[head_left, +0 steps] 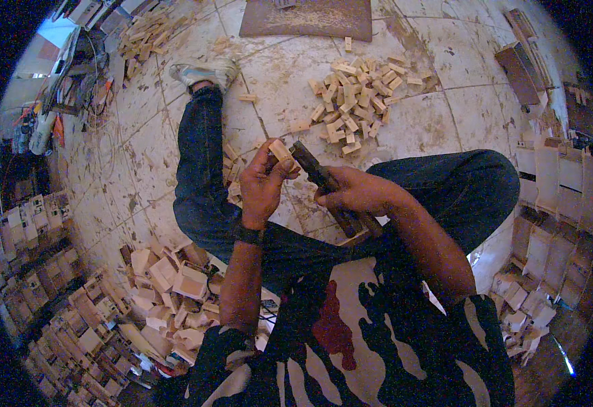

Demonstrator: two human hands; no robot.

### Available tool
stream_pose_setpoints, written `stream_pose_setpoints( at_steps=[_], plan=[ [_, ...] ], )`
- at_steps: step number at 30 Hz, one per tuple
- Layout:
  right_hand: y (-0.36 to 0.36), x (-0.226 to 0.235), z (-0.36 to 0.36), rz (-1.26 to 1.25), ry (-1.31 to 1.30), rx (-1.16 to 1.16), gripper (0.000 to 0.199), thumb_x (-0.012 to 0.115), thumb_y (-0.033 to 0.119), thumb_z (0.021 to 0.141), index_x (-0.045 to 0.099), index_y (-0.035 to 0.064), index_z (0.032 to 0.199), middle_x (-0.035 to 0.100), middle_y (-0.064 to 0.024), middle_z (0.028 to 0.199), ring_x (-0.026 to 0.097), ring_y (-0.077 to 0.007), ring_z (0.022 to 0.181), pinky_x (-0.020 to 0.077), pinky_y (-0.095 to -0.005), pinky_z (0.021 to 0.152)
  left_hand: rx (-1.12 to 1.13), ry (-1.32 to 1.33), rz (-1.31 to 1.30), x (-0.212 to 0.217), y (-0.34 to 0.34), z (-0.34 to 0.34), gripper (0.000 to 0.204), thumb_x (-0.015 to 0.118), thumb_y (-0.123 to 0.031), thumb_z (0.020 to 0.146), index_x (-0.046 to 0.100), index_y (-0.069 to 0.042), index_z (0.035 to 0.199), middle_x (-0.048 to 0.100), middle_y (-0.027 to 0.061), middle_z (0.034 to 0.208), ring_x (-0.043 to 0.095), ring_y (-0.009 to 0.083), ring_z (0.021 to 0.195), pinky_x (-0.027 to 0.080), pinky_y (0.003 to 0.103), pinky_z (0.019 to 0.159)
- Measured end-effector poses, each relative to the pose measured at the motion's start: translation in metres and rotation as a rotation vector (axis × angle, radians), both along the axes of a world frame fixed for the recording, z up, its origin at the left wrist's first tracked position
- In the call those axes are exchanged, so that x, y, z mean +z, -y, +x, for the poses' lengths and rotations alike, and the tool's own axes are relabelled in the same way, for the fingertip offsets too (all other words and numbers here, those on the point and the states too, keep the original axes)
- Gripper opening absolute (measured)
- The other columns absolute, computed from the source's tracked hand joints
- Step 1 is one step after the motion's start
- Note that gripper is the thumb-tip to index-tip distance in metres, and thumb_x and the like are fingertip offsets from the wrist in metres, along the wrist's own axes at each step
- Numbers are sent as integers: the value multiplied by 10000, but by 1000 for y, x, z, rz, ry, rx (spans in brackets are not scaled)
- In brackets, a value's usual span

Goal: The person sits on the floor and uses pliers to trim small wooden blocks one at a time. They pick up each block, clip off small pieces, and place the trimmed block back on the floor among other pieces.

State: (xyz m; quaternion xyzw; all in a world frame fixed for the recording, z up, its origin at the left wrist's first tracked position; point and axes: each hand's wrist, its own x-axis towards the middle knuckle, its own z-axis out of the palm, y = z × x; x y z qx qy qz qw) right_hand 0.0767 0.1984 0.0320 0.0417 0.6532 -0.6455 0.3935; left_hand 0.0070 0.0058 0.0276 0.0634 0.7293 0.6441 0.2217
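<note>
My left hand (pixel 261 184) pinches a small pale wooden block (pixel 281 150) between fingers and thumb, held up over my lap. My right hand (pixel 355 195) grips a dark flat tool (pixel 312 167), like a file or rasp, whose tip meets the block. The tool's lower end sticks out below my right fist. I sit on the floor with my legs in dark jeans (pixel 198 183), left leg stretched out to a pale shoe (pixel 205 72).
A heap of small wooden blocks (pixel 354 95) lies on the dusty tiled floor (pixel 425 122) ahead. Larger carved wooden pieces (pixel 167 292) pile at my left. A brown mat (pixel 306 19) lies at the far end. Stacked wooden pieces (pixel 554 224) line the right side; clutter and shelves (pixel 35 230) sit at left.
</note>
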Motion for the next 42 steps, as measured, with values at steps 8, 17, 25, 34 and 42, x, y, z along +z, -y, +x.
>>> stream_pose_setpoints(
  at_steps=[8,17,25,34,42],
  plan=[
    [2,12,-2,-6,-1,-15,422,639,155,825,447,11,1173,555,-46,884,516,-140,789,449,-299,694,-27,48,97,1,6,-5,417,611,-68,865,484,26,1251,640,134,967,635,178,838,571,333,736],
    [11,11,3,259,-234,-28,396,624,107,805,444,12,1146,560,-119,924,549,-238,862,447,-365,749,-10,39,106,-3,7,-5,396,623,-77,860,511,31,1224,646,123,936,637,171,817,569,334,736],
    [18,1,5,511,-229,-53,277,578,68,809,447,9,1046,583,-219,925,577,-392,889,450,-467,744,34,32,113,0,0,-2,339,616,-104,871,544,31,1174,645,79,880,627,131,776,571,304,710],
    [30,-21,7,870,-324,-61,286,529,34,804,445,-12,1073,574,-256,935,560,-430,899,443,-517,743,49,47,-1,1,-8,-1,197,588,-77,876,611,37,1035,631,57,859,612,109,720,574,277,650],
    [8,-17,1,410,-204,-321,347,623,172,835,484,-12,1095,591,-141,911,572,-253,844,469,-392,733,194,349,145,8,0,-8,267,608,-209,888,593,15,1031,646,114,859,648,172,702,555,255,606]
  ],
)
